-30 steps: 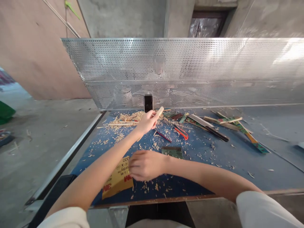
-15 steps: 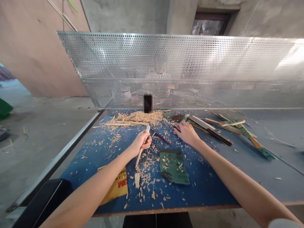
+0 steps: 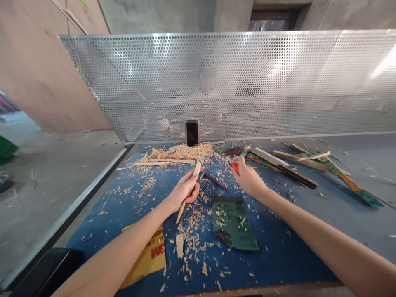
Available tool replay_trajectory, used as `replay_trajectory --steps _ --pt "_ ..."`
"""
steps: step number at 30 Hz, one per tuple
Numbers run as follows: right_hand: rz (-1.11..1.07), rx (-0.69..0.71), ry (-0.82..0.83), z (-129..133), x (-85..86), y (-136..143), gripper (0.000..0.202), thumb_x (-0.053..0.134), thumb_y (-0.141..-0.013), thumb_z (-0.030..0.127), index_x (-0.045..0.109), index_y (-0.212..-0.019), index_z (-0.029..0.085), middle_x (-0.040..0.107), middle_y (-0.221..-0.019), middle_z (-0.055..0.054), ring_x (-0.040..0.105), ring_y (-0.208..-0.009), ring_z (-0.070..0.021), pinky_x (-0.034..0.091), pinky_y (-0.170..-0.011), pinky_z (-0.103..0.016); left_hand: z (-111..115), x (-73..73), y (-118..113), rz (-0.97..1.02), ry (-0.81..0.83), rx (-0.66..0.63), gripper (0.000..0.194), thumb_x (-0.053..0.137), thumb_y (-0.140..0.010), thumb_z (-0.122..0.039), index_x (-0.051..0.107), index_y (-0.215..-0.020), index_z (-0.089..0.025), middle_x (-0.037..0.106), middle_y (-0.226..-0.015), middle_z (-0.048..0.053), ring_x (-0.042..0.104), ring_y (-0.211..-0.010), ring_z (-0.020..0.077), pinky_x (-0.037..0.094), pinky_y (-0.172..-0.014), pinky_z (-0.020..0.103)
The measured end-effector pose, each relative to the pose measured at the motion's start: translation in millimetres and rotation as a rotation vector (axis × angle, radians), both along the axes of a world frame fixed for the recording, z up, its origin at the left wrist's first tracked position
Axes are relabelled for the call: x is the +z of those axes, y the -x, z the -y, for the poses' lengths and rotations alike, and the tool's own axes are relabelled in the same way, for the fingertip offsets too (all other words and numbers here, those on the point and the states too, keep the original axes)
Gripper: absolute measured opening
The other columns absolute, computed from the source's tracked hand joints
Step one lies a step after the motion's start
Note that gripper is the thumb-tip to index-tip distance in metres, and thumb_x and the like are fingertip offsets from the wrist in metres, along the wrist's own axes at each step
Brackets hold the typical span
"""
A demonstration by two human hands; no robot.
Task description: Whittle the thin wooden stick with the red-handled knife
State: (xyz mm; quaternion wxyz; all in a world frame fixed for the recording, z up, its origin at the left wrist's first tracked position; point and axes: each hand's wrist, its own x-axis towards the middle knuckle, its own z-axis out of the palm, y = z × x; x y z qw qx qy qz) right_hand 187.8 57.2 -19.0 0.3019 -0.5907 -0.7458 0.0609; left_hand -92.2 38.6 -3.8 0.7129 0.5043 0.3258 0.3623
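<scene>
My left hand (image 3: 187, 189) is closed round a pale whittled wooden stick (image 3: 197, 168). Its blunt end sticks up past the fingers and its tapered end points down toward me. To the right, my right hand (image 3: 247, 175) grips a small orange utility knife (image 3: 234, 167) just above the table, its thin dark end pointing away to the left. The fingers cover most of its handle. Between the hands lies a dark red pencil-like stick (image 3: 215, 181). Below the left hand rests a short flat wood piece (image 3: 180, 246).
Wood shavings (image 3: 185, 152) heap at the back below a perforated metal screen (image 3: 185, 82). Green sandpaper (image 3: 232, 222) and a yellow 3M sheet (image 3: 145, 264) lie in front. A black-handled saw-like tool (image 3: 287, 169) and painted wood strips (image 3: 346, 177) lie right. A person sits behind the screen.
My right hand has lifted a little from the table, and the orange knife now shows in its grip. My left hand keeps the stick, moving slightly. The view has shifted a little.
</scene>
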Motion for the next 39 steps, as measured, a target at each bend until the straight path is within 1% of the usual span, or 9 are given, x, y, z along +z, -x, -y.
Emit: replay_trajectory --steps 3,7,10,14,17,21,26,33,39 --pt "0.020 0.077 -0.019 13.8 7.6 11.2 0.027 0.046 -0.101 0.041 0.048 -0.124 0.025 0.072 -0.112 -0.011 0.071 -0.091 -0.0290 0.049 -0.075 -0.037 0.8 -2.2 0.1 0.059 0.008 -0.008 0.029 0.060 -0.095 -0.040 0.051 -0.116 -0.023 0.046 -0.058 -0.009 0.028 -0.033 0.0047 0.019 -0.035 0.020" --pt "0.039 0.143 -0.054 27.0 13.1 24.0 0.029 0.049 -0.101 0.046 0.054 -0.121 0.025 0.071 -0.111 -0.010 0.071 -0.096 -0.0287 0.051 -0.077 -0.037 3.9 -5.0 -0.3 0.098 -0.006 0.016 0.026 0.069 -0.083 -0.022 0.046 -0.095 -0.021 0.051 -0.066 -0.006 0.043 -0.041 0.0049 0.034 -0.044 0.021" --pt "0.063 0.215 -0.096 31.6 13.4 29.0 0.029 0.040 -0.105 0.041 0.057 -0.122 0.024 0.068 -0.111 -0.011 0.070 -0.096 -0.0264 0.053 -0.078 -0.037 8.4 -2.6 -0.5 0.036 0.005 0.055 0.033 0.070 -0.089 -0.032 0.052 -0.114 -0.019 0.057 -0.072 -0.003 0.052 -0.046 0.0076 0.038 -0.047 0.023" --pt "0.052 0.269 -0.083 36.5 11.3 33.2 0.036 0.040 -0.107 0.044 0.057 -0.134 0.028 0.070 -0.114 -0.009 0.071 -0.094 -0.0235 0.054 -0.077 -0.034 14.8 2.0 -1.4 -0.022 0.010 0.032 0.063 0.066 -0.094 -0.047 0.039 -0.147 -0.027 0.053 -0.069 -0.007 0.034 -0.036 0.0042 0.022 -0.037 0.022" --pt "0.040 0.257 -0.070 41.8 9.1 37.5 0.037 0.042 -0.106 0.048 0.057 -0.136 0.030 0.075 -0.112 -0.006 0.072 -0.089 -0.0223 0.052 -0.074 -0.032 19.4 2.5 -5.4 0.007 0.044 -0.008 0.047 0.068 -0.094 -0.041 0.048 -0.133 -0.023 0.046 -0.066 -0.009 0.029 -0.037 0.0030 0.018 -0.038 0.021" --pt "0.087 0.231 0.007 47.9 8.1 44.4 0.036 0.042 -0.106 0.051 0.063 -0.122 0.027 0.076 -0.088 -0.002 0.071 -0.074 -0.0208 0.045 -0.064 -0.029 24.4 0.4 -11.3 0.035 0.076 -0.028 0.027 0.063 -0.096 -0.042 0.051 -0.104 -0.019 0.044 -0.068 -0.008 0.032 -0.040 0.0018 0.021 -0.039 0.020" --pt "0.187 0.152 0.049 47.8 8.3 47.3 0.036 0.045 -0.104 0.052 0.061 -0.089 0.024 0.070 -0.071 -0.002 0.063 -0.062 -0.0185 0.031 -0.056 -0.028 27.9 0.9 -12.0 -0.013 0.042 -0.072 0.034 0.059 -0.097 -0.053 0.048 -0.109 -0.023 0.047 -0.069 -0.008 0.033 -0.037 0.0032 0.021 -0.036 0.020" --pt "0.215 0.148 0.036 45.2 6.6 45.1 0.034 0.047 -0.104 0.053 0.057 -0.089 0.023 0.069 -0.074 -0.002 0.060 -0.061 -0.0171 0.026 -0.057 -0.028 33.4 9.6 -15.2 0.037 0.122 -0.054 0.031 0.062 -0.097 -0.050 0.047 -0.103 -0.024 0.034 -0.062 -0.011 0.025 -0.036 0.0028 0.015 -0.036 0.019" --pt "0.172 0.187 0.041 45.3 8.3 43.4 0.032 0.046 -0.103 0.052 0.057 -0.090 0.024 0.069 -0.074 -0.001 0.062 -0.063 -0.0176 0.031 -0.059 -0.028 33.7 4.8 -17.3 0.053 0.080 -0.034 0.030 0.061 -0.097 -0.049 0.046 -0.102 -0.023 0.040 -0.060 -0.010 0.031 -0.036 0.0045 0.022 -0.034 0.020"
